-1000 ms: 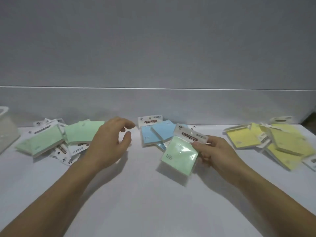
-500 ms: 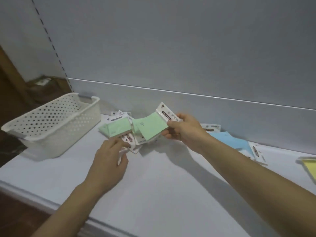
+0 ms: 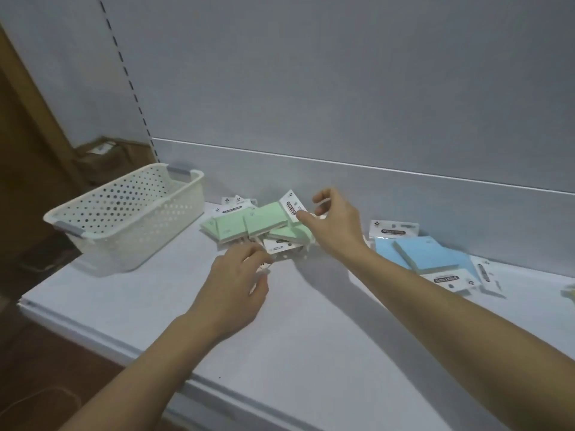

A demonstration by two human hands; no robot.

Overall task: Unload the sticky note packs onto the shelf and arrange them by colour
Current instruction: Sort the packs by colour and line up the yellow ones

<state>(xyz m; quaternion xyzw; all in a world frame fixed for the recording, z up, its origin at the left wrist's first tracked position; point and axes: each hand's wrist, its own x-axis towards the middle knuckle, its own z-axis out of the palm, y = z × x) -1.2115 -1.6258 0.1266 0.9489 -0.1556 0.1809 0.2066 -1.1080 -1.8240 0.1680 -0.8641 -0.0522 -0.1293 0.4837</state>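
A pile of green sticky note packs [image 3: 264,219] lies on the white shelf [image 3: 311,331] near the back wall. My right hand [image 3: 337,225] hovers just right of the pile with its fingers spread and its thumb tip against the white header of the top green pack [image 3: 292,205]; it grips nothing. My left hand [image 3: 238,276] is at the pile's front edge, thumb and fingertips pinched on the white header card of a low pack [image 3: 280,246]. Blue packs [image 3: 431,255] lie in a group further right.
A cream perforated basket [image 3: 124,189] stands at the shelf's left end, beside the green pile. A sliver of a yellow pack [image 3: 570,290] shows at the right border. The shelf's front edge runs diagonally below my forearms. Brown boxes sit on the floor at left.
My right hand carried a green pack leftward to the green pile and let it go; its fingers have spread. My left hand stayed at the pile's front. The view swung left.
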